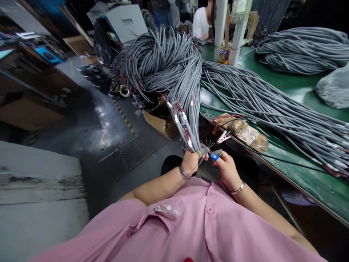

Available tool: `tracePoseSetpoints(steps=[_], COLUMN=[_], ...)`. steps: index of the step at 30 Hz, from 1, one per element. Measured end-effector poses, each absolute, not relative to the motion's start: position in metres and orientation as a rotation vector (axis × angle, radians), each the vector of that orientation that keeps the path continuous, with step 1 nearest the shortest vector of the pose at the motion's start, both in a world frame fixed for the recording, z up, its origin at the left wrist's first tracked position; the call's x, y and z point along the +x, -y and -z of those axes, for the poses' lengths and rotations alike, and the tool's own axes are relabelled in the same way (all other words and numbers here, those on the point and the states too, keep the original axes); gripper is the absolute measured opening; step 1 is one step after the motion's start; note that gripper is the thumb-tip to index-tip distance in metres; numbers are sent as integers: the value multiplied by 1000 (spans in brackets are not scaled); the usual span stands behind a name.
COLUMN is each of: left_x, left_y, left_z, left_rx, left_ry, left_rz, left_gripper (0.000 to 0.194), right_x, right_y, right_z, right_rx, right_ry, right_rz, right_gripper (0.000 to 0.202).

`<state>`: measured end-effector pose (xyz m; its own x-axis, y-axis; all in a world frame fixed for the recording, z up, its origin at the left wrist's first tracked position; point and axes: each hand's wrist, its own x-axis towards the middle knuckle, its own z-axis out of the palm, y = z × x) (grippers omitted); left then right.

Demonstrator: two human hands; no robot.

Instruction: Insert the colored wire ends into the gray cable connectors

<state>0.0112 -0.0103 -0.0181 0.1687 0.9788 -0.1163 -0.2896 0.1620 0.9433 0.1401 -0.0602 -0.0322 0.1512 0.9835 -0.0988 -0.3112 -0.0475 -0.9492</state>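
Note:
My left hand (191, 160) is closed around the end of a grey cable (200, 161), with a grey cover on one finger. Thin coloured wires (209, 145), red and green among them, fan out from the cable end between my hands. My right hand (225, 165) pinches at these wires; its thumb wears a blue wrap (214, 157) and a finger has a grey cover. Just beyond my left hand hang more grey cable ends (182, 120) with white bands and bare red and dark wires. They run up into a large heap of grey cables (163, 54).
Long grey cables (261, 94) lie across the green table (302, 153), with a coil (302, 49) behind. Near the table edge are a taped wooden block (247, 133) and a pink clip (223, 137). A cardboard box (158, 120) sits below. A person in white (200, 22) is at the back.

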Motion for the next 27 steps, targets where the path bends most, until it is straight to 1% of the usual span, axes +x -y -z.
tracePoseSetpoints(steps=[6,11,13,16,21,27], left_x=[10,9,10,14,22,25], left_y=[6,2,-1,-5,-11,-13], left_z=[16,9,6,1,-2,4], left_rx=[900,859,881,937,990,993], left_ry=[-884,-839,-822,-795,-750,-747], left_rz=[-1115,-1046,-991,-901,-798,-757], left_gripper=[20,24,26,25,25,27], right_x=[151,170,175,178,174,165], right_y=[59,39,26,10,2,2], right_z=[42,48,48,44,37,31], right_rx=[-1005,-915,-929,-919,-846,-783], right_ry=[763,539,511,530,541,497], right_rz=[-1339,-1398,-1420,-1455,-1386,-1423], right_gripper=[21,43,47,50,50,50])
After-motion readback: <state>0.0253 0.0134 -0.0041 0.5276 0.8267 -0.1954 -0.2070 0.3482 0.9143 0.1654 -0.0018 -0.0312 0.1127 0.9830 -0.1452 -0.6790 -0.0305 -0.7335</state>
